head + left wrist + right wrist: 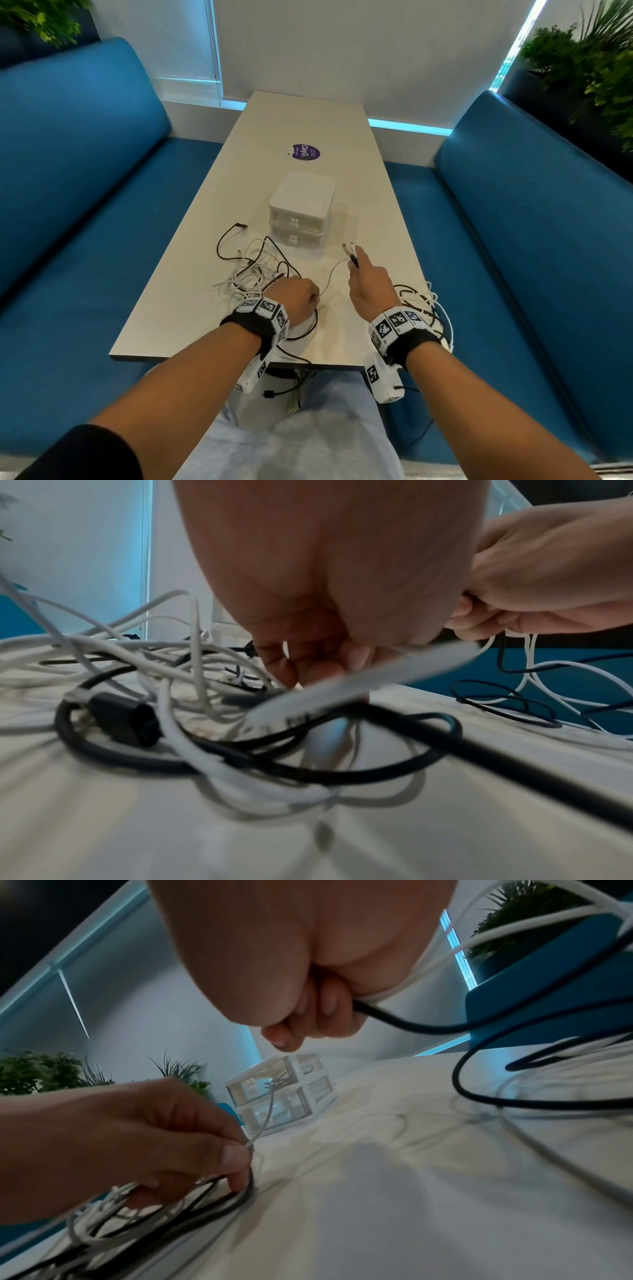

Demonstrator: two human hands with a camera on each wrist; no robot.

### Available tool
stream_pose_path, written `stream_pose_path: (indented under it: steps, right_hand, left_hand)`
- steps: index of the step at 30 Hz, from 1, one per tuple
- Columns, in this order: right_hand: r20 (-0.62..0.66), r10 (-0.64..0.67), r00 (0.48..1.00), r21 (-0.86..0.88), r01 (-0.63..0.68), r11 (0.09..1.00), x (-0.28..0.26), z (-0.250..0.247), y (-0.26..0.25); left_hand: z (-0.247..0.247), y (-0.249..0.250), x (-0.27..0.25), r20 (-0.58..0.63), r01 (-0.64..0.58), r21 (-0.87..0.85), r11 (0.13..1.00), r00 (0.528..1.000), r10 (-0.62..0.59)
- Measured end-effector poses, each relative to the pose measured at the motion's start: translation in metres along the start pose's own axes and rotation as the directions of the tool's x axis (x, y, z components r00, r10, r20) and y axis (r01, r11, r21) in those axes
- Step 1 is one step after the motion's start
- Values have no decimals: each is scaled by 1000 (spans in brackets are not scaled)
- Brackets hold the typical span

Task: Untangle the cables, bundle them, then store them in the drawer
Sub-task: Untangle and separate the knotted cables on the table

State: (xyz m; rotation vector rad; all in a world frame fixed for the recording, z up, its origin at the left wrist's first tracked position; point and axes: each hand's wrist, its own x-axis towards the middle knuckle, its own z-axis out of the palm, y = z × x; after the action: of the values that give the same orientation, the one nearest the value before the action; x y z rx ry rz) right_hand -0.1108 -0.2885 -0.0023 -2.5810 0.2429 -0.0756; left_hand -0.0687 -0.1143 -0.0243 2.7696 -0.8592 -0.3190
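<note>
A tangle of white and black cables [255, 270] lies on the pale table [191, 284], left of centre. My left hand [301, 298] sits at the tangle's right edge and pinches a thin white cable [263, 1121] between thumb and finger. My right hand [363, 270] is raised to the right and grips the plug ends [351, 253] of a black and a white cable. More cable loops [424, 305] trail behind the right wrist. In the left wrist view a black cable [496, 767] and a black plug [123, 721] lie in the heap. A white two-drawer box [301, 209] stands beyond the hands, drawers closed.
A round purple sticker [303, 151] lies on the far half of the table. Blue benches [85, 192] flank the table on both sides, with plants [589, 68] behind them. A black plug [269, 394] hangs below the near table edge over my lap.
</note>
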Motion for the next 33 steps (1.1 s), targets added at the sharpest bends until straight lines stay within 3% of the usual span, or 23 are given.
stream_pose_path:
  steps: [4, 7, 9, 12, 15, 18, 21, 23, 25, 28, 31, 33]
  right_hand:
    - [23, -149, 989, 43, 148, 988, -6, 2, 8]
    - [163, -245, 956, -9, 250, 968, -11, 12, 10]
    - [270, -204, 941, -60, 228, 972, -12, 15, 10]
    - [309, -106, 945, -95, 142, 985, -9, 15, 13]
    - [274, -40, 961, -144, 82, 986, -4, 11, 19]
    - [196, 105, 975, -236, -57, 970, 4, 1, 34]
    - [156, 248, 956, -301, -193, 934, 9, -2, 48]
    - [139, 274, 952, -321, -219, 922, 10, 1, 48]
    - [90, 230, 969, -299, -194, 934, 8, 5, 43]
    - [29, 40, 999, -160, -35, 986, 2, 10, 30]
    - [152, -126, 980, -54, 135, 989, -7, 17, 14]
    - [238, -134, 962, -26, 144, 989, -9, 21, 10]
  left_hand:
    - [-2, 4, 1, 12, -12, 26, 1000, 1000, 11]
    - [-3, 11, 3, 10, -56, 70, 996, 998, 55]
    - [-4, 15, 4, -9, -92, 81, 992, 996, 93]
    - [-7, 16, 4, -27, -92, 70, 993, 995, 94]
    - [-7, 7, 3, 28, -29, -21, 999, 999, 29]
    - [-10, -3, 2, 66, -3, -31, 1000, 998, 5]
    - [-10, -3, 3, 58, -12, -25, 1000, 998, 14]
    - [-7, 1, 5, 64, 2, -9, 1000, 998, -1]
    - [-4, 5, 6, 57, 8, 1, 1000, 998, -8]
    - [-3, 11, 5, 49, -8, 39, 999, 999, 6]
    - [6, 8, 7, 36, 31, 22, 999, 999, -32]
    - [7, 5, 8, 15, 22, 19, 1000, 1000, -22]
